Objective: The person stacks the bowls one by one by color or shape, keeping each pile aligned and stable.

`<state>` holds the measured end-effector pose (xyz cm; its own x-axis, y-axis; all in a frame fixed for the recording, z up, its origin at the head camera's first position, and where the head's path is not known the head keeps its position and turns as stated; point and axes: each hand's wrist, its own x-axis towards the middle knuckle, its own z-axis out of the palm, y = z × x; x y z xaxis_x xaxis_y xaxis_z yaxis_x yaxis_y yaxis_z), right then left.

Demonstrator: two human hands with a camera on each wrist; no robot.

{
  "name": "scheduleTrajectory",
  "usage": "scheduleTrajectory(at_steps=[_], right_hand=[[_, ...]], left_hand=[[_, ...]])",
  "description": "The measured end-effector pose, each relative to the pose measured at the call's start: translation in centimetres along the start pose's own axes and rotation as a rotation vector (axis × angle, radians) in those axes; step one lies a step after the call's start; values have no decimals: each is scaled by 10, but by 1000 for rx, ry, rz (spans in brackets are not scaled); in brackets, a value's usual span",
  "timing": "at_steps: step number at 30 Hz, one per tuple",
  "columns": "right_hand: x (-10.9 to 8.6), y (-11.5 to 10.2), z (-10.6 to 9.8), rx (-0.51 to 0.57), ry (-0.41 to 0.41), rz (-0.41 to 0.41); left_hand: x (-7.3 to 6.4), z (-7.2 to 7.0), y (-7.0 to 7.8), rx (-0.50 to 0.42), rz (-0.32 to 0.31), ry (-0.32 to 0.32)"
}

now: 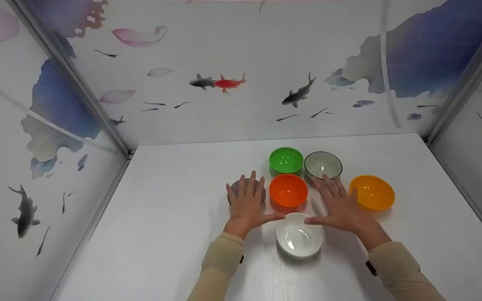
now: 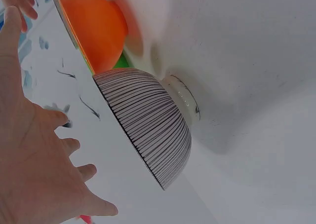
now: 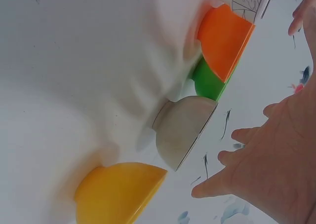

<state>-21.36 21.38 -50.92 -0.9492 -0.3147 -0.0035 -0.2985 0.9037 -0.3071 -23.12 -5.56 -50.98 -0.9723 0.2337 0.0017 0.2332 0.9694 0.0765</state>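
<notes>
Where the left hand (image 1: pixel 247 207) hovers, the striped bowl (image 2: pixel 148 120) shows partly.

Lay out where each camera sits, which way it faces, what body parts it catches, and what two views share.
Head: worn on the head, facing forward and down at the white table and its bowls; the left hand, right hand and both sleeves show.
Left wrist: faces the striped bowl; the left hand lines the left edge, part of the right hand the top corner.
Right wrist: faces the grey bowl and yellow bowl; the right hand lines the right edge.
Shared: both wrist views show the orange bowl.
</notes>
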Motion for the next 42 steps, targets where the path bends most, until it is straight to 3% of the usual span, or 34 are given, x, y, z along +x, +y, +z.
scheduleTrajectory(at_steps=[25,42], right_hand=[[-10,-12,17,121,8,-65],[-21,-21,23,248,-95,-105]], left_hand=[[-2,4,-3,-5,-13,15],[-3,7,-9,-6,-19,17]])
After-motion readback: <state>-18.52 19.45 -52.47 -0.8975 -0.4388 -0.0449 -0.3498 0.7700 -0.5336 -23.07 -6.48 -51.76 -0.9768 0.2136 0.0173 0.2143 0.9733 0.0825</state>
